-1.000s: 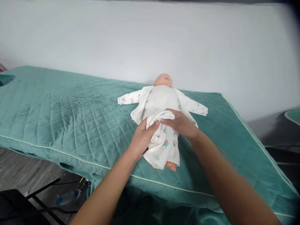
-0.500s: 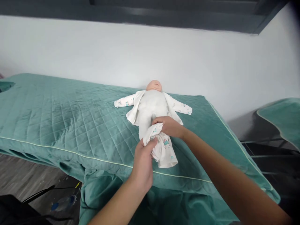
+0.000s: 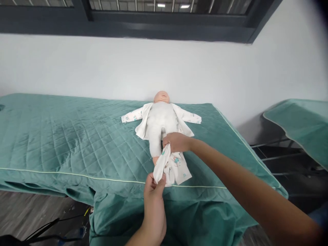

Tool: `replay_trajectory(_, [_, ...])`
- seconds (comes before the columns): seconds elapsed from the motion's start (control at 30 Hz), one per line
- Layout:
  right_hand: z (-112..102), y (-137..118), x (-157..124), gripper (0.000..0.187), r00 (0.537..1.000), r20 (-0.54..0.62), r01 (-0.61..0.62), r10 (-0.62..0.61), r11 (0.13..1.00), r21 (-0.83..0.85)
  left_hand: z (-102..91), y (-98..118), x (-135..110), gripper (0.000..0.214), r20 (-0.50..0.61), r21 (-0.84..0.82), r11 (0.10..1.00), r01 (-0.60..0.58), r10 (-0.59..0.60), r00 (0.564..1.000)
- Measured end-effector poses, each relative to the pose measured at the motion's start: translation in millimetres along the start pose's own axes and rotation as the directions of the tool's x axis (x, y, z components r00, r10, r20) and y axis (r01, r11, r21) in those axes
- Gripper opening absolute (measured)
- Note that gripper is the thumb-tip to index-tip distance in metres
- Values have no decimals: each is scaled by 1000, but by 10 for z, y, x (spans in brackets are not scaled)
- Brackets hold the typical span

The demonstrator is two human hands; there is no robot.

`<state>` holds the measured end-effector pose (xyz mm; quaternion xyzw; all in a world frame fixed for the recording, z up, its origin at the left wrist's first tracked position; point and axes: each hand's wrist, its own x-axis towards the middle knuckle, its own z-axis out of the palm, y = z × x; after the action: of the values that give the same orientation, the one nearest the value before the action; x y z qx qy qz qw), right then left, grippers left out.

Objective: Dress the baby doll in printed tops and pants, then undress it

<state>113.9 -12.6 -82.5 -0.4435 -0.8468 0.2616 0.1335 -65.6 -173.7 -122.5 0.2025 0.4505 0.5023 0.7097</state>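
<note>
the edge of a small printed garment is pinched between the thumb and fingers of the left hand, just below the centre of the frame. a bunched upper part of the same cloth is gripped by the right hand, whose fingertips are partly hidden. the garment is made of thin, soft white fabric with small teal motifs; it is creased, and its straight hem is spread toward the lower right. a doll is laid on its back at the centre, its body padded in off-white cloth, its head smooth and rounded. an open white jacket is worn on it, the printed sleeves stretched out sideways. all is supported by a quilted green cover, diamond-stitched and edged with pale piping. the cover is backed by a plain pale wall, topped by a dark window frame. a second green-covered surface is seen at the right edge, grey flooring at lower left.
</note>
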Motion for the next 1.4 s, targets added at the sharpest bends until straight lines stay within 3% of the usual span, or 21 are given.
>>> replay_trajectory(0.13, [85,-21,2,9,998,-41,50,-52,997,-61,-249,-2,126,33,-36,92,993,-79,82,996])
replay_trajectory(0.27, [116,-79,20,7,999,17,-28,32,980,-199,-402,108,303,38,-22,282,950,-132,144,989])
replay_trajectory(0.4, [107,-127,53,12,981,136,-84,137,937,-338,-454,202,474,45,38,463,876,-138,136,990])
replay_trajectory(0.53, [118,-115,58,15,977,152,-83,150,923,-377,-437,251,530,46,83,519,841,-154,130,988])
replay_trajectory(0.73, [91,-32,14,16,990,118,-53,80,975,-216,-455,287,581,40,185,451,871,-196,124,975])
replay_trajectory(0.87, [-4,-57,-27,14,992,121,-33,37,999,-36,-496,295,749,32,284,415,862,-291,180,942])
replay_trajectory(1.0, [-69,-106,-56,19,991,128,-49,40,997,67,-493,321,902,25,302,393,853,-343,233,924])
replay_trajectory(1.2, [-79,-105,-81,31,988,146,-72,52,989,131,-467,365,795,22,362,419,872,-253,95,927])
replay_trajectory(1.3, [-90,-141,-84,37,988,147,-70,50,989,129,-453,344,719,27,372,508,831,-225,24,928])
replay_trajectory(1.4, [-95,-163,-83,42,987,147,-76,56,988,132,-436,343,741,22,348,569,784,-247,42,936])
